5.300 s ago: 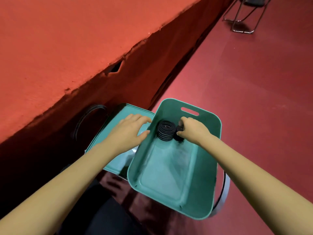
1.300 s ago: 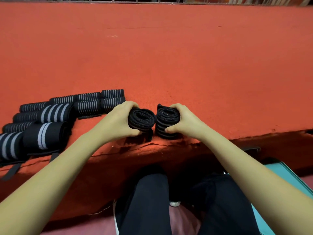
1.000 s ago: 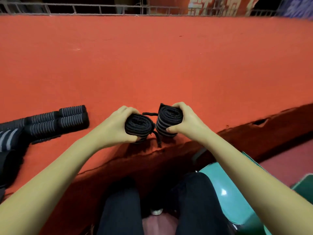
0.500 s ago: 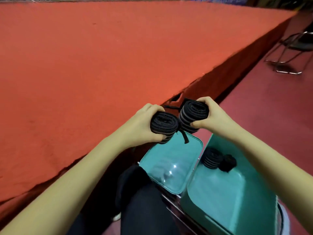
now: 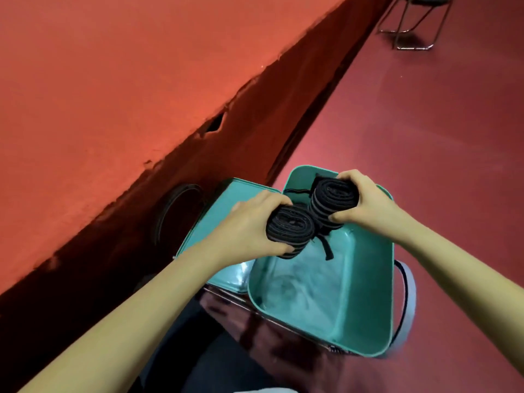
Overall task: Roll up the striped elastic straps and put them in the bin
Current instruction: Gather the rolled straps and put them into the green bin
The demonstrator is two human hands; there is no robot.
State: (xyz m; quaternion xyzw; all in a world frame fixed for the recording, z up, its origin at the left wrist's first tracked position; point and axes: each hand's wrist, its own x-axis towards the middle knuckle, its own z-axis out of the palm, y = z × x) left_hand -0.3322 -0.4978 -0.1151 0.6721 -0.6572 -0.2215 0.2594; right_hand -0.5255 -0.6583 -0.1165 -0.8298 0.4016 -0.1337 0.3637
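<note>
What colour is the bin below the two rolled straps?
The bin is teal green, clearest in the head view.

Dark red floor (image 5: 425, 143), teal bin (image 5: 368, 285) and teal lid (image 5: 209, 231) side by side, chair legs (image 5: 414, 48) farther off

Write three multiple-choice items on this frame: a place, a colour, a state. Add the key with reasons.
1. Where are the two rolled straps? A. held over the bin B. on the bin's bottom C. under the bin
2. What colour is the bin? A. yellow B. white C. teal
3. What do the left hand and right hand do? A. both lie flat, empty B. each grips one roll C. only one grips a roll

1 A: both rolls are in the hands above the bin's open top. 2 C: its walls are teal. 3 B: the left hand curls round one roll, the right hand round the other.
</note>
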